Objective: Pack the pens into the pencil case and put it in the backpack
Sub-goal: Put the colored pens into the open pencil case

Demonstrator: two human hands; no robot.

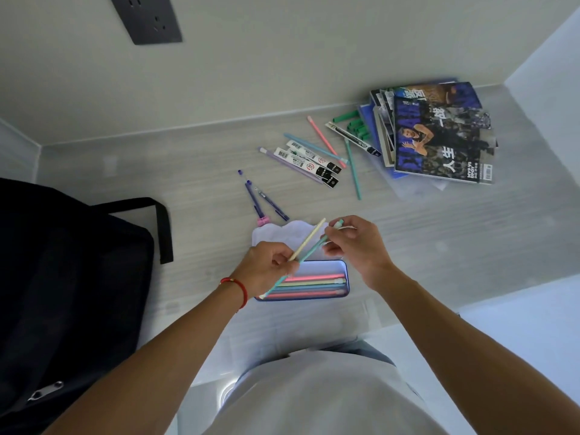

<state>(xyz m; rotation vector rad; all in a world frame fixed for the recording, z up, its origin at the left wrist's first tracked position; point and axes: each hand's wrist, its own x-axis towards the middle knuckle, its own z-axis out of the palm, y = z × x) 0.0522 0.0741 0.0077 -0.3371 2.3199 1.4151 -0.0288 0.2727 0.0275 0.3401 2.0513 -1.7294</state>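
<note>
Pale wood-grain tabletop (194, 196) runs to a plain wall at its far edge, with a dark socket plate (146, 18) up on that wall. Near the front edge, the pencil case (340, 296) lies open, its lid (276, 235) folded back toward the far side. Several pastel pens (314, 282) already lie side by side in the tray, so the packing is well under way but, by my reading, not finished.

Both hands hover over the case. The left hand (268, 268) is closed around the lower ends of a cream pen (309, 238) and a teal pen (282, 279); the right hand (354, 243) pinches the upper end of the teal one. These two look next to go in.

Still loose on the tabletop: a scatter of pastel pens and packaged refills (314, 158) toward the far edge, a few dark blue pens (254, 199) just beyond the lid, and green pieces (353, 124) beside a stack of magazines (439, 136) near the far right corner.

The black backpack (69, 293) sits at the left edge, well apart from the case; whether it is unzipped I cannot tell. Closing the case and stowing it are not yet done.
</note>
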